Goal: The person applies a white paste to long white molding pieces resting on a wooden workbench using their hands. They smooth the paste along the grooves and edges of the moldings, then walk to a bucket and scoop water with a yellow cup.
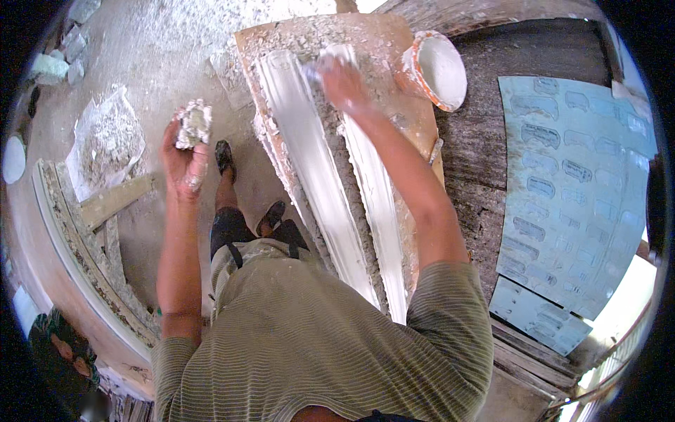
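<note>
Two long white plaster mouldings (302, 119) run side by side down a brown board (387, 42), with ragged plaster along their edges. A rough grey-white plaster lump (197, 125) is held up in my left hand (184, 160), fingers curled round it, out to the left of the board. My right hand (342, 83) reaches over the far end of the right-hand moulding. Its fingers are bent and smeared by motion, and a small greyish piece at their left side is too blurred to name.
An orange-rimmed bucket (439, 70), white inside, lies tilted at the board's far right. Farther right stands a light blue panel (569, 183) with moulded outlines. Plaster scraps and a white-smeared sheet (105, 144) lie on the floor at left, beside a wooden bar (116, 200).
</note>
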Demonstrator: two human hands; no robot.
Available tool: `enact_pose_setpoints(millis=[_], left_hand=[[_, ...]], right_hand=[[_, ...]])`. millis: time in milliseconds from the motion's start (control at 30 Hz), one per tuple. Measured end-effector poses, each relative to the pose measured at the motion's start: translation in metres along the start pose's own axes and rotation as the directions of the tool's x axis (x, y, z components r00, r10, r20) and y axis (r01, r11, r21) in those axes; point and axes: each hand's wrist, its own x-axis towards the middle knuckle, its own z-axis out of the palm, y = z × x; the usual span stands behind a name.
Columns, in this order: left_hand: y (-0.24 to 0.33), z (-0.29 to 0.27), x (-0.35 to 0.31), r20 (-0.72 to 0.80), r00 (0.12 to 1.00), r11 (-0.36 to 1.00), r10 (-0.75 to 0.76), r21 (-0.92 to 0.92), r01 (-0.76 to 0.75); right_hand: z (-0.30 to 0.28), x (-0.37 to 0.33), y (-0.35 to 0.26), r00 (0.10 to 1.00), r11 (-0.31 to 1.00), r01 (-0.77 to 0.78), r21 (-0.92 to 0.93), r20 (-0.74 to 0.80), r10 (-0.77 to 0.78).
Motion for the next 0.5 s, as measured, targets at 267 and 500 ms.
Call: enact_pose_setpoints(millis=[267,500], left_hand=[[0.031,-0.100,-0.043,-0.317,0.909,0.784,0.270,0.621,-0.016],[-0.018,-0.105,-0.089,-0.145,0.972,0.405,0.184,0.912,0.059]], right_hand=[[0.039,-0.022,0.026,0.938,0.967,0.198,-0.159,0.318,-0.139],[0.050,-0.223,-0.004,0.938,0.950,0.282,0.137,0.170,-0.303]])
